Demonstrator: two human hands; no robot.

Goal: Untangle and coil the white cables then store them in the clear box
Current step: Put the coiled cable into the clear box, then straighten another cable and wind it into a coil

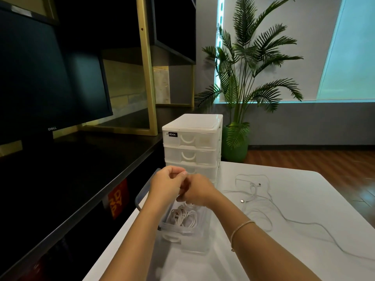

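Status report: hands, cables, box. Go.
Left hand and right hand together above clear box; grip unclear. Coiled cables inside box. Loose cables on table, uncoiled.

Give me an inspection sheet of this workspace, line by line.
Surface: white table, bare at its near right.
Job's things: clear box open, coiled white cables inside.
Clutter: white drawer unit behind the box.
Hands: left hand and right hand meet above the box, fingers curled; what they pinch is too small to tell.
Cables: loose white cable sprawls on the table, right of the box, connectors showing.
Surroundings: dark monitor on a black shelf at left; potted palm behind the table.
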